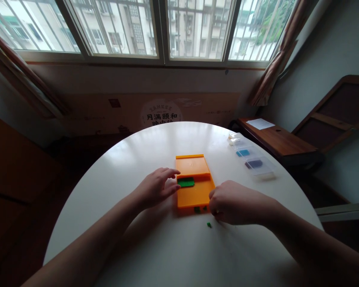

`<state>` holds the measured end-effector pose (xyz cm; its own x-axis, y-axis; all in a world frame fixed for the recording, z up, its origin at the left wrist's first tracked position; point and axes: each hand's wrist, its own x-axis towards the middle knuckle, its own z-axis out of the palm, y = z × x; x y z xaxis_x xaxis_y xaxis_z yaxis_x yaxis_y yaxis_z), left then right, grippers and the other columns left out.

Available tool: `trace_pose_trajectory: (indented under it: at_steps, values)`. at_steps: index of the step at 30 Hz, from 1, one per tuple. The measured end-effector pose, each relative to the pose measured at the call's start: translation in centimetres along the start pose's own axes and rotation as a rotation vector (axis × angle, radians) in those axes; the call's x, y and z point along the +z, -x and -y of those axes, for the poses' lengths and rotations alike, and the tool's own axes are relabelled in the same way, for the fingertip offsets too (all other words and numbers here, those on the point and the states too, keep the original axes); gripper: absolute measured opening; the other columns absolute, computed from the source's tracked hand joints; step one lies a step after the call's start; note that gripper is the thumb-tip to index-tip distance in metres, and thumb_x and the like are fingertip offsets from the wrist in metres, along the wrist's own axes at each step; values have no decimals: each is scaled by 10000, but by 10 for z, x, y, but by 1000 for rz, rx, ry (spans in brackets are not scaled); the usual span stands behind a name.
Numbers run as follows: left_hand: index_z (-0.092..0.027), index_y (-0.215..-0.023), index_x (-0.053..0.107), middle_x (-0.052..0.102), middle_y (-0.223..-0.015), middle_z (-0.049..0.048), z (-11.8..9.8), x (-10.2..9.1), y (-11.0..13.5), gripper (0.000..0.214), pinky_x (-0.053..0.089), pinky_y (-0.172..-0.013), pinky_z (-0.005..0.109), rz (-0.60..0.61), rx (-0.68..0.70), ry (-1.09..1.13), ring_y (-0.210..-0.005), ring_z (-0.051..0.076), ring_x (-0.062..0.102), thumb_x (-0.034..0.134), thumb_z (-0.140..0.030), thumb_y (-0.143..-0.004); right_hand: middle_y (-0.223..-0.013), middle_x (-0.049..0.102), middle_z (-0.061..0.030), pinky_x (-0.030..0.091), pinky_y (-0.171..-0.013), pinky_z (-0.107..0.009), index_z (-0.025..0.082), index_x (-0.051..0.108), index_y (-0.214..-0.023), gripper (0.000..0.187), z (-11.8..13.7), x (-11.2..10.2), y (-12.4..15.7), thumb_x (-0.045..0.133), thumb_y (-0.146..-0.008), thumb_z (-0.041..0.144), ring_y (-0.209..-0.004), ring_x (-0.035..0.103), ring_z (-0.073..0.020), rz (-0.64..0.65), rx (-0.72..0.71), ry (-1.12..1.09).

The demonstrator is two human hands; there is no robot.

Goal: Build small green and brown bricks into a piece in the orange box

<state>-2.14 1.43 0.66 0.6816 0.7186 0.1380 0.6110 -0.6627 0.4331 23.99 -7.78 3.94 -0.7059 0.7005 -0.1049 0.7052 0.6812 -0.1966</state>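
Note:
An orange plastic box (194, 198) with a raised flap or lid (192, 164) at its far side lies on the white table. Inside it, against the left wall, sits a green studded plate (186, 182). My left hand (157, 187) is at the box's left edge, thumb and fingers apart on either side of the plate's end. My right hand (230, 202) is curled closed by the box's front right corner; its fingertips are hidden, so I cannot make out what it holds. Small green pieces (197, 209) lie along the front edge, and another green piece (209, 225) lies nearer me.
A clear compartment case (261, 165) with blue and dark pieces stands on the right of the round white table (116, 167). Beyond the table's right edge is a wooden chair or bench (284, 137) with a sheet of paper (260, 124). A window (164, 32) is ahead.

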Motion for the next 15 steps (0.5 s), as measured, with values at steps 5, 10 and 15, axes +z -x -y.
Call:
trace_pose_trajectory:
  at_steps: [5, 10, 15]
  values:
    - [-240, -1193, 589, 655, -1111, 76, -1, 0, 1, 381, 518, -850, 376, -8, -3, -11, -997, 241, 617, 549, -421, -861, -710, 685, 10, 303, -544, -253, 242, 712, -702, 156, 1, -1, -1, 587, -717, 149, -588, 550, -116, 1, 17, 32]
    - [-232, -1178, 592, 660, -1082, 78, -2, 1, 0, 366, 516, -840, 371, -14, 7, -15, -973, 237, 618, 561, -393, -851, -709, 684, 10, 312, -556, -253, 242, 713, -712, 152, -1, 1, 0, 588, -723, 155, -594, 550, -118, -6, 15, 31]
    - [-233, -1165, 597, 663, -1074, 74, 0, 3, 0, 348, 516, -835, 363, -34, 9, -12, -967, 232, 621, 561, -375, -849, -711, 683, 14, 307, -561, -253, 247, 712, -726, 171, -2, 2, -1, 573, -719, 147, -601, 550, -118, -12, 25, 43]
